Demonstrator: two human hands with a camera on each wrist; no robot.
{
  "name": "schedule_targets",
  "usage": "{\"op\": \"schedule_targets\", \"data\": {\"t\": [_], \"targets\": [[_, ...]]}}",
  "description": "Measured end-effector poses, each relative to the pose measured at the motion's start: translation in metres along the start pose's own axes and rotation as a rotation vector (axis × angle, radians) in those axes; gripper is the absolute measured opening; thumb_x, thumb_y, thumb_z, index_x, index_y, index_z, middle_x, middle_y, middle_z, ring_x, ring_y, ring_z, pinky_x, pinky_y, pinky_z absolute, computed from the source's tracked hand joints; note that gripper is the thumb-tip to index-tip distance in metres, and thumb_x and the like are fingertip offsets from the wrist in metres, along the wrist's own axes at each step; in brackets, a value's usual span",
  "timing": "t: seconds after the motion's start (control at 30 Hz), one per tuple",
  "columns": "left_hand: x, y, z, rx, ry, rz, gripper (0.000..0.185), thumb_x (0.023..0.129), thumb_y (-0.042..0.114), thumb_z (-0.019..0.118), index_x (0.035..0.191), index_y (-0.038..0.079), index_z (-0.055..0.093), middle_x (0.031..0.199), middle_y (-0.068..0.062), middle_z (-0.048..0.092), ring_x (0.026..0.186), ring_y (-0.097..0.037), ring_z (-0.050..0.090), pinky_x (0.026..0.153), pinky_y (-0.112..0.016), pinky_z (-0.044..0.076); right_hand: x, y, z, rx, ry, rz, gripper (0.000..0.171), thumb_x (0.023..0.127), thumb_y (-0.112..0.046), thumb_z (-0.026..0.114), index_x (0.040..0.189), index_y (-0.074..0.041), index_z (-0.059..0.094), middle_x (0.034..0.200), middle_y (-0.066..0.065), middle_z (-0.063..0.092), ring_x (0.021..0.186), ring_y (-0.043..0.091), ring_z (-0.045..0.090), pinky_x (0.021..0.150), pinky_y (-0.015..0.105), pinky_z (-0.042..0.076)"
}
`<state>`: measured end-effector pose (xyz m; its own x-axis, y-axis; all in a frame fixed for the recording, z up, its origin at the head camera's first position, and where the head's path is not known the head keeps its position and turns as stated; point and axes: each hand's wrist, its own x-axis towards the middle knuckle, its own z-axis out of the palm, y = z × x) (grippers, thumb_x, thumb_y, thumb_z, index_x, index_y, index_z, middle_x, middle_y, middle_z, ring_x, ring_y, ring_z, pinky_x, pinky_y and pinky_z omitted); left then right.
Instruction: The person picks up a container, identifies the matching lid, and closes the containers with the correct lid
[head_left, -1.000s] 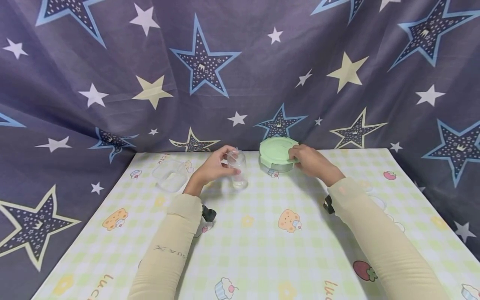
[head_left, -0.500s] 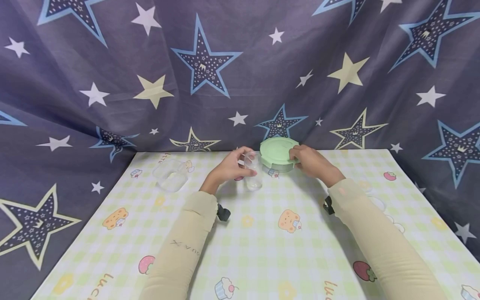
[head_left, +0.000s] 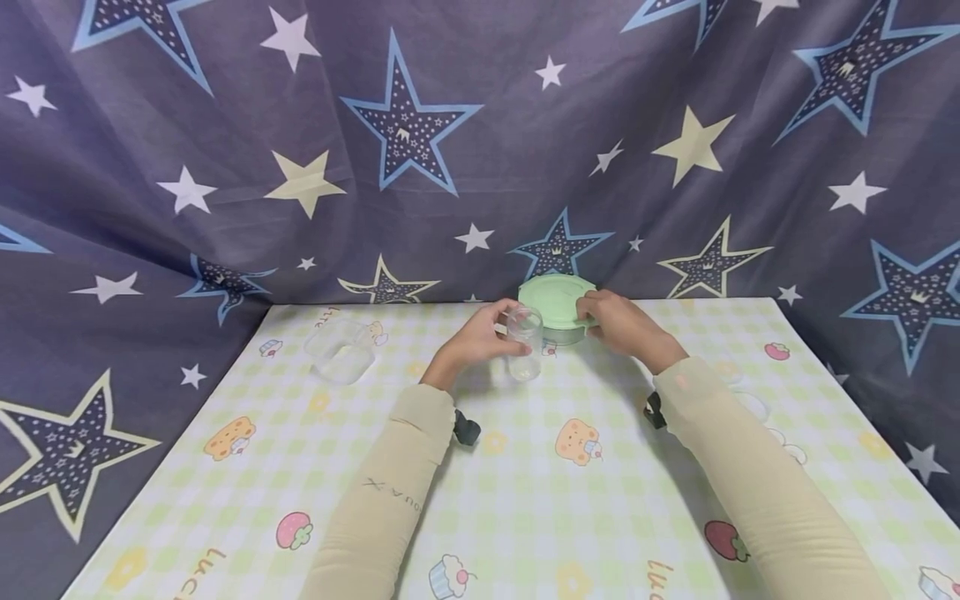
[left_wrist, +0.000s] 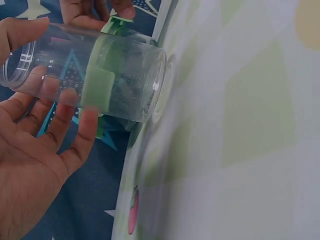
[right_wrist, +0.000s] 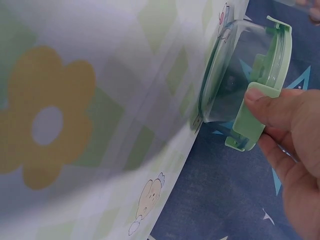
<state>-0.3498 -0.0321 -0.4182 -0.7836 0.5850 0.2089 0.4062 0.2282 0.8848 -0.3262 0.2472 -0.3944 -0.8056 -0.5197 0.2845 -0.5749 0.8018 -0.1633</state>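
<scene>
By the left hand (head_left: 480, 337), an upright, clear cylindrical jar (head_left: 525, 354) with a ridged neck (left_wrist: 22, 65) is gripped between thumb and fingers. Just beyond the jar, a round see-through container (right_wrist: 232, 75) is pinched at its pale-green lid (head_left: 557, 296) by the right hand (head_left: 624, 331).

In the head view, your right hand (head_left: 626, 329) hid some of the green lid (head_left: 551, 298); in the left wrist view, one edge cut your left hand (left_wrist: 42, 145).
</scene>
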Motion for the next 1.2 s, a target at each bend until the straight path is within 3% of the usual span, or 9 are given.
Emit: {"op": "schedule_targets", "data": {"t": [0.3, 0.83, 1.07, 1.2], "targets": [[0.0016, -0.0066, 0.0071, -0.004, 0.031, -0.015, 0.057, 0.078, 0.003, 0.084, 0.131, 0.008, 0.061, 0.125, -0.006, 0.062, 0.108, -0.024, 0.058, 0.09, -0.036, 0.058, 0.0003, -0.0008, -0.0013, 0.002, 0.003, -0.005, 0.03, 0.077, 0.013, 0.081, 0.093, -0.006, 0.064, 0.095, 0.009, 0.065, 0.091, 0.029, 0.061, 0.082, 0.043, 0.054], [-0.0022, -0.0079, 0.0064, -0.037, 0.014, -0.008, 0.058, 0.082, 0.003, 0.081, 0.136, 0.005, 0.059, 0.13, -0.011, 0.059, 0.11, -0.026, 0.057, 0.09, -0.036, 0.059, 0.0004, -0.0034, -0.0011, -0.003, 0.012, -0.009, 0.029, 0.079, 0.012, 0.08, 0.097, -0.005, 0.066, 0.098, 0.01, 0.066, 0.094, 0.029, 0.062, 0.085, 0.043, 0.055], [-0.0043, -0.0079, 0.0065, -0.043, 0.014, -0.034, 0.058, 0.083, 0.004, 0.082, 0.137, 0.005, 0.059, 0.131, -0.009, 0.059, 0.111, -0.025, 0.057, 0.093, -0.035, 0.058, -0.0005, -0.0015, -0.0051, 0.017, -0.019, -0.032, 0.023, 0.084, 0.01, 0.077, 0.103, -0.002, 0.071, 0.104, 0.014, 0.069, 0.099, 0.032, 0.065, 0.089, 0.045, 0.056], [-0.0039, -0.008, 0.0071, -0.043, 0.006, -0.034, 0.058, 0.085, 0.005, 0.081, 0.138, 0.004, 0.058, 0.133, -0.011, 0.058, 0.113, -0.026, 0.056, 0.094, -0.035, 0.057, -0.0055, 0.0011, -0.0086, 0.04, 0.009, -0.029, 0.021, 0.087, 0.007, 0.074, 0.107, 0.001, 0.074, 0.109, 0.015, 0.071, 0.103, 0.035, 0.066, 0.093, 0.047, 0.055]]}}
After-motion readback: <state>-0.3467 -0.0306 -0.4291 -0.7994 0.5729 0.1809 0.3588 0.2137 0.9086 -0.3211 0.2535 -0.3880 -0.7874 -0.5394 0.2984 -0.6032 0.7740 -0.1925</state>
